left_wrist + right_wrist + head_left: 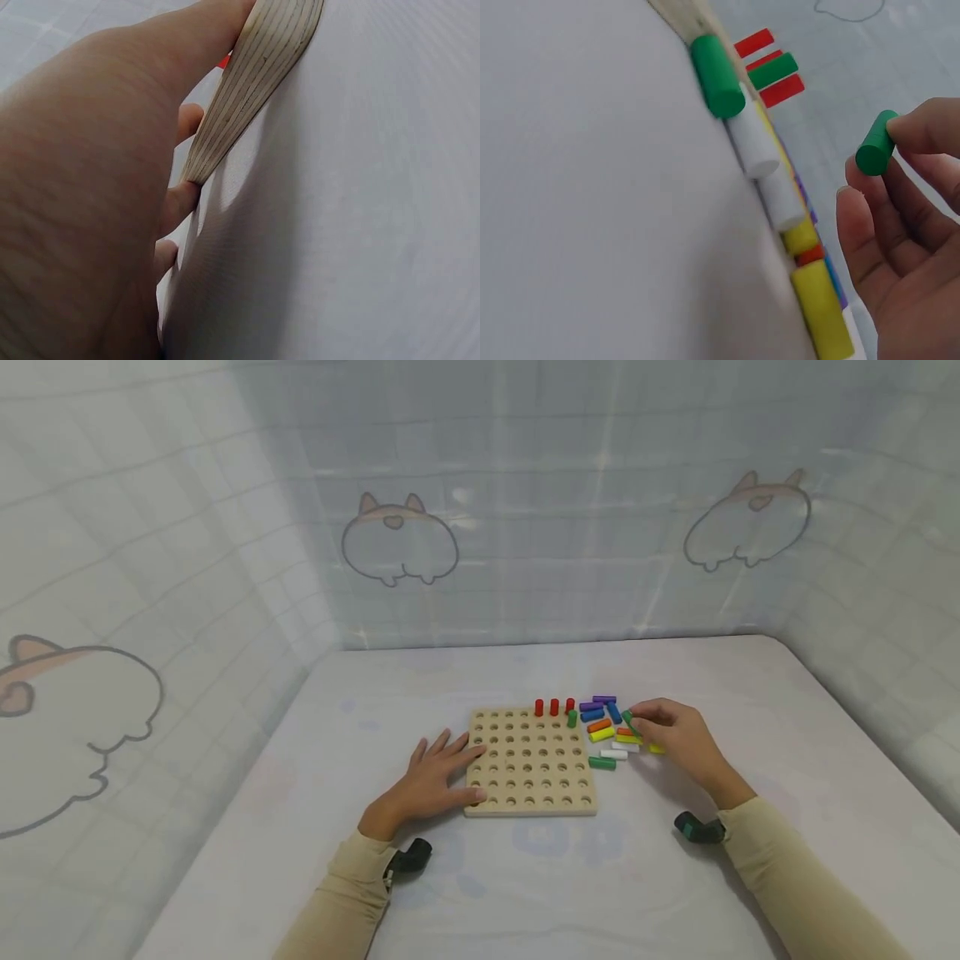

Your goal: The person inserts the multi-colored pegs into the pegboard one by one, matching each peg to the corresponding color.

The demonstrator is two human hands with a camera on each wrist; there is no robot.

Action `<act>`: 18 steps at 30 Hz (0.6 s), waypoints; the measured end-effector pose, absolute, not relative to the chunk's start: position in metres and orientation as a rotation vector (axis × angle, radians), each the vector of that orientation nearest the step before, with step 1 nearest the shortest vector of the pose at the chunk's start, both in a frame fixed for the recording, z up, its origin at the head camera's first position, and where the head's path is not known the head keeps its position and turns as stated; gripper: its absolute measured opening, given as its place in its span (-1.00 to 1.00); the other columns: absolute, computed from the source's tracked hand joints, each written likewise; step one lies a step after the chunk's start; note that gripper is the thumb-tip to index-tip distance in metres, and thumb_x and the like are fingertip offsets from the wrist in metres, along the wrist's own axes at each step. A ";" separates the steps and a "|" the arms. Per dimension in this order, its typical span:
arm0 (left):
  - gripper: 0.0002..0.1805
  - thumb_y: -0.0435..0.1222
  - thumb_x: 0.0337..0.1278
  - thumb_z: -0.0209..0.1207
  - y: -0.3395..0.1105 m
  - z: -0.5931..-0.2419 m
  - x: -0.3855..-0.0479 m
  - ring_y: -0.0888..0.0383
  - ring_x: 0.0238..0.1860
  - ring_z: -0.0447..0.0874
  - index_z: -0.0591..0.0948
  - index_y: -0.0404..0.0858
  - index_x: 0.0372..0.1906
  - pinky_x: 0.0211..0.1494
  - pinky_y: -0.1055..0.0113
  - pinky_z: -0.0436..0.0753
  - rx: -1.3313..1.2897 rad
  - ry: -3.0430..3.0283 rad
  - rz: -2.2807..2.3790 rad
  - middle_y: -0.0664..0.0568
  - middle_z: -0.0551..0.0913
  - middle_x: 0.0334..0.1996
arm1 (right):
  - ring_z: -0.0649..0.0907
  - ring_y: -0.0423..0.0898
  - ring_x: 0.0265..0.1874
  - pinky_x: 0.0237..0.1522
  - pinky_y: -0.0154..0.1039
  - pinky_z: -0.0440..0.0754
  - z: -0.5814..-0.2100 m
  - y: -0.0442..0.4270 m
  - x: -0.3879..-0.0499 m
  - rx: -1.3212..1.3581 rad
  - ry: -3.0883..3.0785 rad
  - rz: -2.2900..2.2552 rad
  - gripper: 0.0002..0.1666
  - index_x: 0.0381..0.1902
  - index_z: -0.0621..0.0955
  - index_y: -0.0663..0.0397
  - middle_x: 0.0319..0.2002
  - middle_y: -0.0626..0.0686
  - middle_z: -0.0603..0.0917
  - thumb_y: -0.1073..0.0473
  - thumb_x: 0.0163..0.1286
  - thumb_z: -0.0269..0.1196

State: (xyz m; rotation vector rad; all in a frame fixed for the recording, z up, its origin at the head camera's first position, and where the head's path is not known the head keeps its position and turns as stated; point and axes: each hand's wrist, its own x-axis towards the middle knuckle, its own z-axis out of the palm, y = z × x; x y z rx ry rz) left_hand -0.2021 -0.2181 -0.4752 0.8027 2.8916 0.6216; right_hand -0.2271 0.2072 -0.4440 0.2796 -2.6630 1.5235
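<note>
A square wooden board (519, 760) with rows of holes lies on the table; its layered edge (247, 82) shows in the left wrist view. Three red pegs (554, 707) stand in its back row at the right, and one green peg (572, 719) stands just in front of them. My left hand (431, 781) rests with spread fingers on the board's left edge. Over the loose pegs right of the board, my right hand (678, 739) pinches a green peg (877, 142) between thumb and fingertips.
Loose pegs lie right of the board: purple (604, 699), blue (592, 715), orange (599, 726), yellow (602, 735), white (613, 755) and one green (602, 763). A light cloth covers the table (540, 877), and pale curtains (555, 527) with animal drawings surround it.
</note>
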 end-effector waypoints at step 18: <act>-0.11 0.37 0.19 0.09 -0.218 -0.482 -0.207 -0.14 0.59 -0.26 0.24 0.13 0.56 0.47 -0.29 -0.34 0.821 2.893 0.659 0.02 0.06 0.58 | 0.68 0.09 -0.09 -0.06 -0.21 0.70 -0.447 0.181 -0.254 0.277 -2.525 1.782 -0.55 0.15 0.60 0.13 0.08 0.14 0.64 -0.04 0.48 0.26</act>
